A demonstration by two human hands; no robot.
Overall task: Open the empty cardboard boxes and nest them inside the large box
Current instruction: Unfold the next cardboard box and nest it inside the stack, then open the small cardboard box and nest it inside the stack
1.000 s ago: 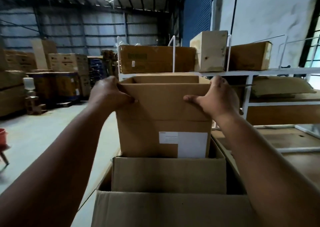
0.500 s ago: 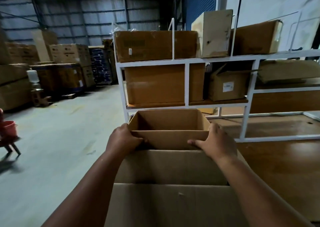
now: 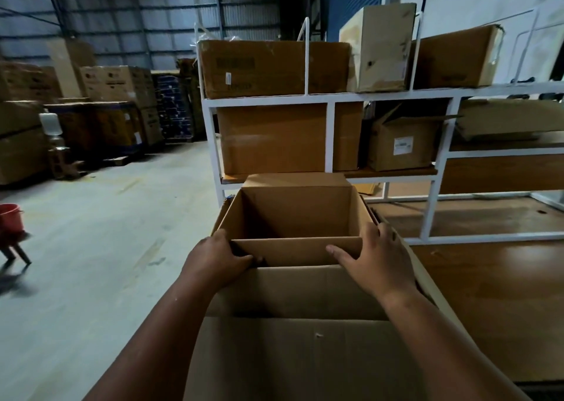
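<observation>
Cardboard inner box [image 3: 297, 214] between both hands, left hand [image 3: 215, 261], right hand [image 3: 377, 261]

Two bare forearms, no sleeves.
The left hand [image 3: 213, 261] and right hand [image 3: 374, 261] wear no gloves, rings or watch; both arms are uncovered up to the frame's lower edge.

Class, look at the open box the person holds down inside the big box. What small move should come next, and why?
Probably let go and draw both hands out. The inner box already sits low inside the large box, its top open, while the left hand and right hand grip its near corners; it seems to have no further to drop.
</observation>
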